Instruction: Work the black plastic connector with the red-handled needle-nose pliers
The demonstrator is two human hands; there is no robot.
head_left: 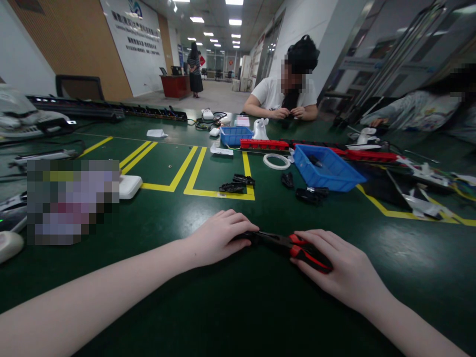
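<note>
My right hand [336,263] is closed around the red and black handles of a pair of long-nose pliers [277,240], whose jaws point left. My left hand [225,233] pinches a small black part [250,237] at the tip of the pliers. The fingers hide most of that part, so its kind is not plain. Beyond my hands, black plastic pieces [236,184] lie at the yellow tape line, and more black pieces [311,195] lie near the large blue bin [329,171].
A smaller blue bin [236,135], a roll of white tape [276,161] and red strips [264,145] stand farther back on the green table [167,307]. A white box [130,187] is at left. A co-worker [286,89] sits opposite; another person [416,111] is at right.
</note>
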